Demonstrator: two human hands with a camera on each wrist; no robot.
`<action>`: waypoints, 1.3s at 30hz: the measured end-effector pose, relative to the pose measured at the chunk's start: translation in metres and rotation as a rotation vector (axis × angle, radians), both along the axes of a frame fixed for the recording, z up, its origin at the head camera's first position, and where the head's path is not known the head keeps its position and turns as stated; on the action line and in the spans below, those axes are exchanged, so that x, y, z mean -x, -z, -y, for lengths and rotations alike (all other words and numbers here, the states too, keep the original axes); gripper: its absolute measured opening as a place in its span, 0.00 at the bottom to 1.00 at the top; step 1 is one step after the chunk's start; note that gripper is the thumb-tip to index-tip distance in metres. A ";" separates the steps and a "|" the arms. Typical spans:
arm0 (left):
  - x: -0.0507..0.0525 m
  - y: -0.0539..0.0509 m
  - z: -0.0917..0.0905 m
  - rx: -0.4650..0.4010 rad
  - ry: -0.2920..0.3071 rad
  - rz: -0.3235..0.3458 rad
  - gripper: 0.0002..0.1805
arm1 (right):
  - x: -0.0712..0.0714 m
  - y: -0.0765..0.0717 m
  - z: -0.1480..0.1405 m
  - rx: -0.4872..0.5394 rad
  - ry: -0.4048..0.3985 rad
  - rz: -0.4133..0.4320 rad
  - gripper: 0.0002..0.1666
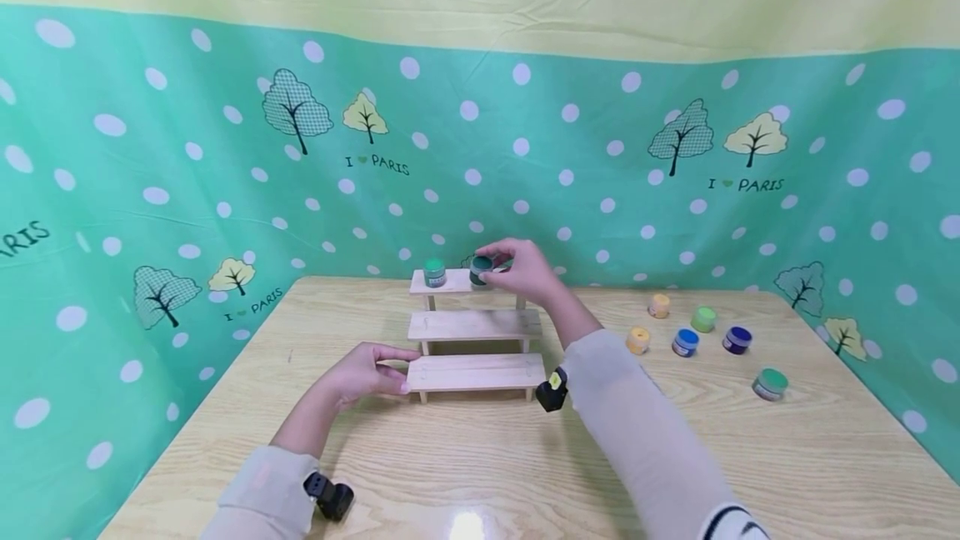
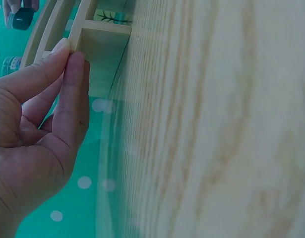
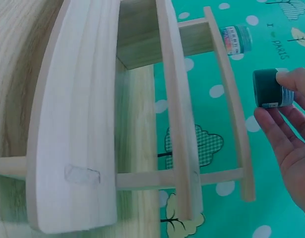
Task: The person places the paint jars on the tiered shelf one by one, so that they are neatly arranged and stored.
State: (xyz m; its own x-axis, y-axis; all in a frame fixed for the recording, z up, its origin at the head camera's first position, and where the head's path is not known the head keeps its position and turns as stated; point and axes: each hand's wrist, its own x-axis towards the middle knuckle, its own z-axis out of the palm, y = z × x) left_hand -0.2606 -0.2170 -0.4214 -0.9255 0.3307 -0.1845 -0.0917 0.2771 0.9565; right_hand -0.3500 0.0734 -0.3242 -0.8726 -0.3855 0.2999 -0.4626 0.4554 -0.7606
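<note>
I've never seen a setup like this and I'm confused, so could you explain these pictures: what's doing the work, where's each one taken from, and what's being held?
There's no machine handling things here, just a person's two bare hands. The widest picture comes from a camera on the head, looking forward and down; the other two come from cameras on each wrist. On the table is a wooden stand with three steps. The left hand grips the left end of its bottom step. The right hand holds a dark green jar just above the top step, where a green jar stands. To the right, on the table, are two orange jars, a light green jar, a blue jar, a purple jar and a green-lidded jar.
</note>
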 end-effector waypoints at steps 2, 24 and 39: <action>0.000 -0.001 0.000 0.008 -0.014 0.001 0.31 | 0.002 0.002 0.003 -0.002 0.006 0.015 0.20; 0.002 -0.001 0.000 -0.013 0.030 -0.008 0.32 | 0.011 0.015 0.013 0.046 0.037 0.045 0.20; 0.003 0.004 0.001 -0.002 0.025 -0.012 0.33 | -0.008 0.017 -0.010 0.137 0.048 -0.072 0.19</action>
